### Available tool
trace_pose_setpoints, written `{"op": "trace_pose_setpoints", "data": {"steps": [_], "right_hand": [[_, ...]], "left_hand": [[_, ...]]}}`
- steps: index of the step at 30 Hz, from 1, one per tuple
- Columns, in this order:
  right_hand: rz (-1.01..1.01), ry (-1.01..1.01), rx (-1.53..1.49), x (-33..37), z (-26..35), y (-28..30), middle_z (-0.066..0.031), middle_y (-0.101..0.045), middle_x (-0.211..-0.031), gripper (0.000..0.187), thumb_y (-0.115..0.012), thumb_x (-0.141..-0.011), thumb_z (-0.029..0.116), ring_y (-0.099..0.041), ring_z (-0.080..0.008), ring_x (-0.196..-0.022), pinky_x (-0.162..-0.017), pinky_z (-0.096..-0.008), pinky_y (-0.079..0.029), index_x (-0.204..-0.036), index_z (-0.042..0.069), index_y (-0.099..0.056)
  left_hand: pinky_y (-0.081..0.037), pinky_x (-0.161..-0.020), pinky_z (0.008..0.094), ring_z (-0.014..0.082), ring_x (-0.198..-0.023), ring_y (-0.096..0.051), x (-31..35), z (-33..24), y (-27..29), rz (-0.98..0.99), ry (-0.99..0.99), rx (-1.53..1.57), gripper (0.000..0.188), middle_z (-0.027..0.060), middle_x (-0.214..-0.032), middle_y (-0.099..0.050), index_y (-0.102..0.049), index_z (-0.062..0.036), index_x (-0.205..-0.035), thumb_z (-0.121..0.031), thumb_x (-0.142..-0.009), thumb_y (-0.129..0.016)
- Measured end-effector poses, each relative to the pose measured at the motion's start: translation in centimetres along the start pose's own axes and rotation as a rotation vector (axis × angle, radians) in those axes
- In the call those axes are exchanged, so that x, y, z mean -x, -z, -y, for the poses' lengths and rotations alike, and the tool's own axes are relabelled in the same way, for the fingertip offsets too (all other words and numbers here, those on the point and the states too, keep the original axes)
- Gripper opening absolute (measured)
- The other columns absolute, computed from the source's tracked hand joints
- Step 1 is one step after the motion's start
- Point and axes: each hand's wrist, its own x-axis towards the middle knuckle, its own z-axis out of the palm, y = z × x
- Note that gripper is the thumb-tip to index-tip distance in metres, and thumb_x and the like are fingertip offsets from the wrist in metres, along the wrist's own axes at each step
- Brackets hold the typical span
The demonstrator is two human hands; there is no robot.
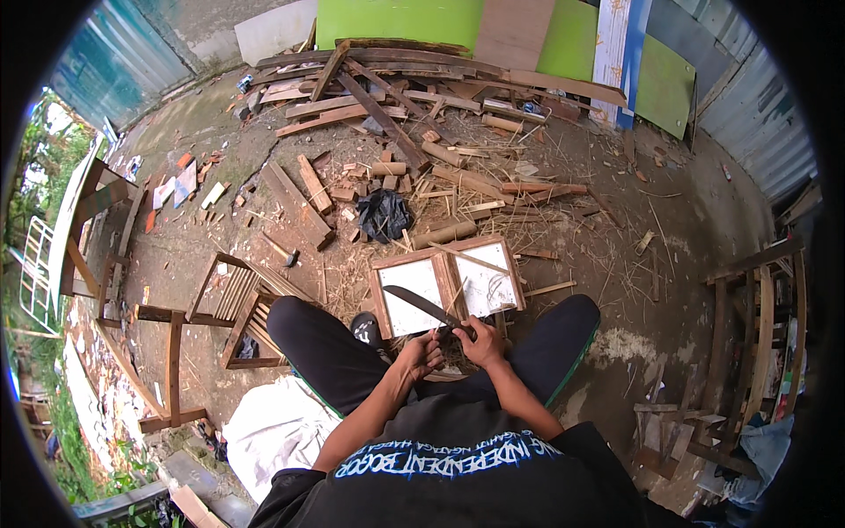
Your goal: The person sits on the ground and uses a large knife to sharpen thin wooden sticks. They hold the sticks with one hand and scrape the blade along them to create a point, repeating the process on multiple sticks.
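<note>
My right hand is closed round the handle of a machete. Its long dark blade slants up to the left, over a wooden frame with two white panels. Just left of the handle, my left hand has its fingers curled together near the machete's lower end. Whatever those fingers pinch is too small to make out. The framed panels lie in front of me, between my bent knees. A thin strip of wood rests across the right panel.
Beyond the frame are a black plastic bag, bamboo pieces and scattered splinters. A hammer lies to the left, near a slatted wooden piece. Planks are heaped at the back. A white sack sits by my left side.
</note>
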Motion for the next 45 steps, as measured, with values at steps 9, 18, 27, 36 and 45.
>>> {"op": "trace_pose_setpoints", "data": {"steps": [9,18,27,36,45], "right_hand": [[-0.411,-0.177,-0.158,-5.7,-6.3,4.8,-0.0237,-0.071,-0.088,0.026,-0.069,-0.100,0.029,-0.071,-0.0453,-0.087,-0.073,-0.0477,-0.054,-0.103,0.003,-0.065],[-0.032,0.081,-0.083,-5.2,7.3,7.9,-0.0162,-0.073,-0.083,0.025,-0.070,-0.099,0.034,-0.073,-0.0398,-0.077,-0.067,-0.0477,-0.056,-0.107,0.010,-0.067],[-0.064,0.462,-0.075,-4.4,12.6,8.4,-0.0083,-0.074,-0.093,0.024,-0.079,-0.092,0.025,-0.074,-0.0345,-0.079,-0.064,-0.0416,-0.059,-0.109,0.010,-0.070],[-0.116,0.632,-0.016,-5.5,14.6,11.2,-0.0057,-0.071,-0.088,0.027,-0.082,-0.087,0.018,-0.071,-0.0276,-0.070,-0.059,-0.0381,-0.056,-0.112,0.011,-0.075],[-0.237,0.788,0.049,-6.0,14.9,11.4,-0.0079,-0.067,-0.081,0.030,-0.085,-0.082,0.014,-0.066,-0.0263,-0.062,-0.054,-0.0367,-0.051,-0.111,0.009,-0.076]], "left_hand": [[-0.026,-0.044,0.0275,0.0101,-0.045,-0.023,10.4,0.1,0.9,0.103,0.046,-0.131,0.028,-0.0056,-0.057,-0.027,-0.051,-0.0125,-0.090,-0.030,-0.113,-0.047],[-0.023,-0.046,0.0274,0.0100,-0.047,-0.024,8.6,-3.4,-4.6,0.223,-0.244,-0.209,0.031,-0.0041,-0.058,-0.029,-0.050,-0.0136,-0.090,-0.033,-0.113,-0.044],[-0.030,-0.052,0.0265,0.0102,-0.056,-0.040,11.0,-4.3,-10.3,-0.012,-0.404,-0.422,0.020,-0.0032,-0.067,-0.040,-0.055,-0.0107,-0.104,-0.027,-0.113,-0.048],[-0.028,-0.051,0.0266,0.0091,-0.053,-0.035,13.2,-3.9,-12.9,0.135,-0.503,-0.336,0.016,-0.0043,-0.064,-0.039,-0.058,-0.0106,-0.114,-0.026,-0.112,-0.052],[-0.027,-0.051,0.0279,0.0097,-0.052,-0.030,14.3,-4.5,-12.6,0.303,-0.377,-0.162,0.015,-0.0037,-0.062,-0.033,-0.058,-0.0113,-0.117,-0.025,-0.112,-0.052]]}}
